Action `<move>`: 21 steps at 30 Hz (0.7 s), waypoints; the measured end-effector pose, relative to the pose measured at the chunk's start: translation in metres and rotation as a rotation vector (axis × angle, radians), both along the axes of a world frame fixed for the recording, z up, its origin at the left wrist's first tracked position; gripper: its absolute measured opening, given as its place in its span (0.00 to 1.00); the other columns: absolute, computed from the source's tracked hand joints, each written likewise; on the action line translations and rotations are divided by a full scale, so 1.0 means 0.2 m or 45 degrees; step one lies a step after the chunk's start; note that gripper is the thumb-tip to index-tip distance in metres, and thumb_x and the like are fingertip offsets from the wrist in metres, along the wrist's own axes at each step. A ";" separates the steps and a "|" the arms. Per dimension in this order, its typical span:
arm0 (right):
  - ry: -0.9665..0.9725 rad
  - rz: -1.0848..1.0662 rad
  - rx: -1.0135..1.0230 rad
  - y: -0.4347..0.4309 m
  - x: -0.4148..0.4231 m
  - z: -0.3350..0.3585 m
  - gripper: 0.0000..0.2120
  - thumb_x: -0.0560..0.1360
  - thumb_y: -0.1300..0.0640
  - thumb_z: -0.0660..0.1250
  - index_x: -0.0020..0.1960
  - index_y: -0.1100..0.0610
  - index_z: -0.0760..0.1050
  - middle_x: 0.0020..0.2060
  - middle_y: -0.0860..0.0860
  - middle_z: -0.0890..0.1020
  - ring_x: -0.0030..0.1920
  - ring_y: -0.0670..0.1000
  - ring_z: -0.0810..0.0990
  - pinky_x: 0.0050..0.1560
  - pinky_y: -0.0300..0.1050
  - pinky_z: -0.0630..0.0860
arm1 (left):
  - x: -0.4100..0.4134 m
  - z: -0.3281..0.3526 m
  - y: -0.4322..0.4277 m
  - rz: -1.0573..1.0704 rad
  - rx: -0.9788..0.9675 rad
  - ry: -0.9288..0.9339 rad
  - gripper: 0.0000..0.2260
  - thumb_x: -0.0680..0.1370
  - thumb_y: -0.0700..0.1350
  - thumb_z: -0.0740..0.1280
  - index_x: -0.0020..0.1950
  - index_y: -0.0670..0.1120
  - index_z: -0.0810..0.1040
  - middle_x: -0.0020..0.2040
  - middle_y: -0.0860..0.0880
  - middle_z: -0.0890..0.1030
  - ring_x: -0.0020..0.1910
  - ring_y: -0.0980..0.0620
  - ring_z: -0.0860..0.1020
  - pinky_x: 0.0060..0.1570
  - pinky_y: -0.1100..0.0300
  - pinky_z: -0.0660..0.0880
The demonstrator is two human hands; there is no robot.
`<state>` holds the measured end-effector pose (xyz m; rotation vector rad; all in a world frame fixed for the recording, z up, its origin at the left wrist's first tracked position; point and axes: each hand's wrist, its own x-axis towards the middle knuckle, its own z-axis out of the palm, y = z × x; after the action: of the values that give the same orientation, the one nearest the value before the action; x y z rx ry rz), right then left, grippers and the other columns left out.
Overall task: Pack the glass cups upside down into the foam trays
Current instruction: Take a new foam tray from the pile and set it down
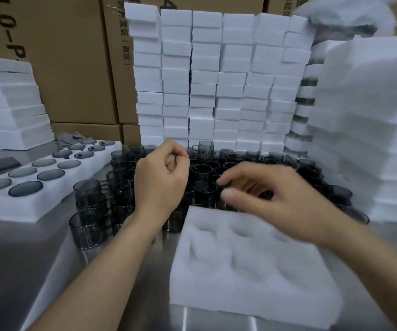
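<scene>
Dozens of smoky grey glass cups (202, 173), cylindrical with small handles, crowded on the brushed steel table (25, 271) just behind one empty white foam tray (252, 271) with soft rounded wells (too blurred to count). Over the cups, left hand (161, 177) with fingers curled in, pinching or empty impossible to tell; right hand (278, 199) loosely bent, thumb and fingers apart, gripping nothing visible. At left, one filled tray (13, 211) showing twelve round cup bases in two rows of six; behind, at least six tall stacks of foam blocks (204, 80) against brown cardboard boxes (73, 68).
</scene>
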<state>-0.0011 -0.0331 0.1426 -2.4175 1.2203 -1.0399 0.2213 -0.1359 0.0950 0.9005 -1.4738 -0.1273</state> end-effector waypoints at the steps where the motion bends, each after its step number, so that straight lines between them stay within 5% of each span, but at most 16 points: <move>1: -0.049 -0.073 0.039 -0.05 -0.05 0.00 0.09 0.81 0.40 0.70 0.56 0.41 0.84 0.49 0.41 0.87 0.53 0.43 0.85 0.52 0.42 0.81 | 0.00 -0.01 0.00 0.006 0.026 -0.050 0.08 0.78 0.44 0.65 0.40 0.54 0.78 0.25 0.52 0.68 0.26 0.52 0.66 0.32 0.57 0.69; 4: -0.198 -0.177 0.109 -0.16 -0.15 -0.14 0.06 0.82 0.47 0.71 0.50 0.45 0.86 0.45 0.43 0.87 0.48 0.44 0.85 0.50 0.45 0.80 | 0.01 -0.04 -0.01 0.026 0.115 -0.194 0.07 0.77 0.47 0.65 0.41 0.57 0.78 0.27 0.54 0.71 0.28 0.52 0.70 0.35 0.57 0.72; 8: -0.142 -0.245 0.142 -0.21 -0.21 -0.30 0.07 0.81 0.53 0.74 0.44 0.45 0.86 0.40 0.42 0.87 0.40 0.41 0.82 0.43 0.33 0.75 | 0.00 -0.07 -0.01 0.033 0.219 -0.375 0.06 0.76 0.50 0.64 0.43 0.60 0.79 0.32 0.55 0.77 0.33 0.54 0.75 0.34 0.60 0.68; 12: -0.490 -0.251 -0.002 -0.21 -0.26 -0.26 0.09 0.82 0.54 0.72 0.44 0.49 0.87 0.39 0.47 0.87 0.42 0.46 0.84 0.46 0.36 0.78 | -0.01 -0.07 0.01 -0.004 0.242 -0.448 0.07 0.77 0.49 0.65 0.44 0.60 0.81 0.36 0.55 0.80 0.36 0.53 0.78 0.35 0.61 0.69; 21: -0.793 -0.318 -0.101 -0.29 -0.25 -0.32 0.21 0.85 0.53 0.68 0.34 0.54 0.84 0.28 0.55 0.80 0.31 0.45 0.76 0.38 0.32 0.72 | -0.06 -0.07 0.09 -0.315 0.352 -0.757 0.09 0.75 0.62 0.65 0.45 0.61 0.83 0.43 0.61 0.84 0.43 0.56 0.82 0.45 0.54 0.79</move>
<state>-0.0510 -0.0909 0.0778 -1.7814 1.2668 -1.7653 0.2095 -0.1181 0.0803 1.0245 -2.1604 -0.2669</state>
